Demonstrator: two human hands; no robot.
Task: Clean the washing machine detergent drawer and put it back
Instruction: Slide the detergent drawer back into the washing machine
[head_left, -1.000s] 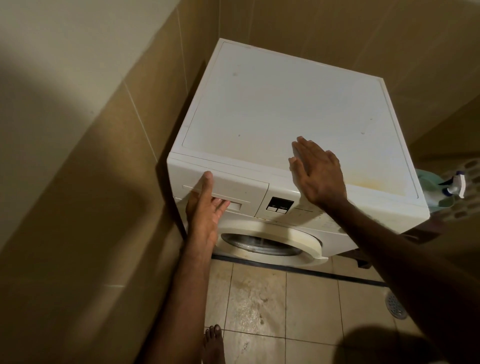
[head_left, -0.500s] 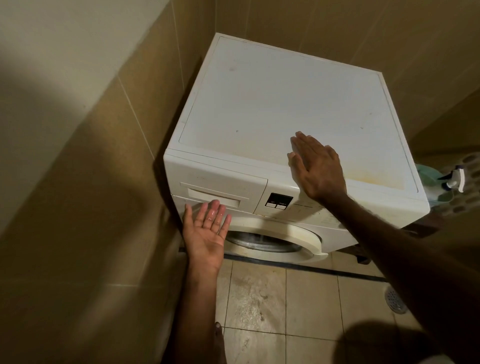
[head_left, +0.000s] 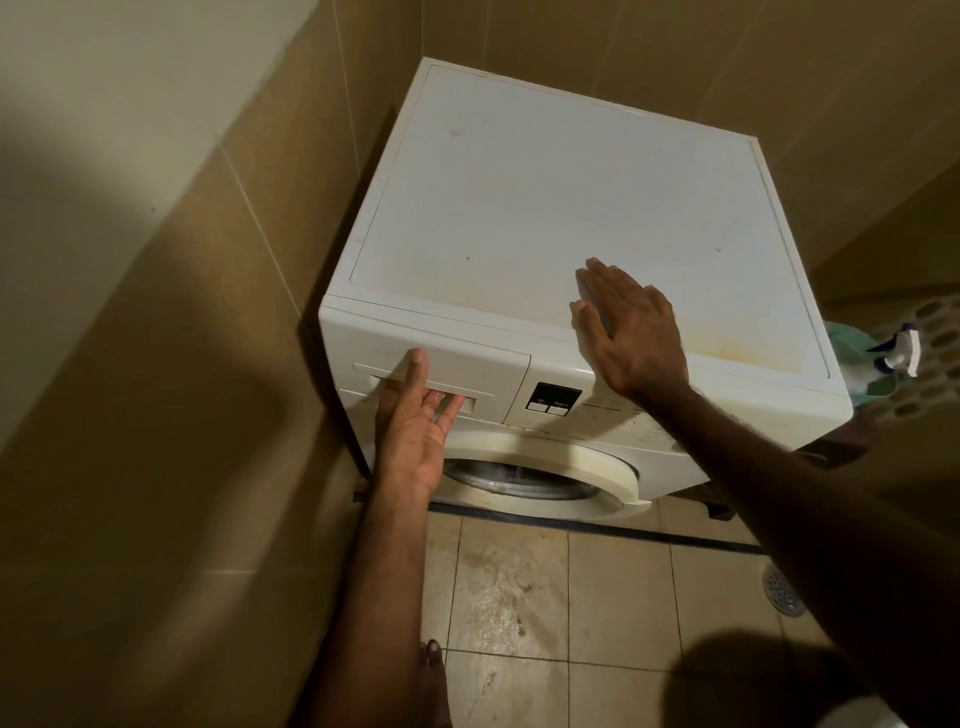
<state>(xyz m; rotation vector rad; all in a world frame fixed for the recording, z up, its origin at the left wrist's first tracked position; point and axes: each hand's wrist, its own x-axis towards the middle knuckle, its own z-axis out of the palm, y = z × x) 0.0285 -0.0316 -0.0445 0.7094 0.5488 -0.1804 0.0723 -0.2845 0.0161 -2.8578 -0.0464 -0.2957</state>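
Both hands are on the white washing machine (head_left: 545, 208), the biggest thing here, which fills the middle and upper right of the frame. It stands in a corner between brown tiled walls (head_left: 182, 364), on a tiled floor (head_left: 597, 597) along the bottom.

Its round door (head_left: 545, 467) shows low on the front, below the middle of the frame. The detergent drawer (head_left: 441, 369) is shut, in its slot at the top left of the machine's front. A small dark button panel (head_left: 553, 398) sits just to the right of it.

Palm up, the left hand (head_left: 415, 426) reaches the drawer from below. Its fingers are tucked into the drawer's handle gap, and the thumb presses flat on the drawer front above. The right hand (head_left: 631, 332) lies flat on the machine's top near the front edge, fingers straight and close together.

At the right edge a spray bottle (head_left: 901, 353) pokes out beside the machine. A round floor drain (head_left: 784, 592) sits at the lower right. Bare toes (head_left: 432, 656) show at the bottom.
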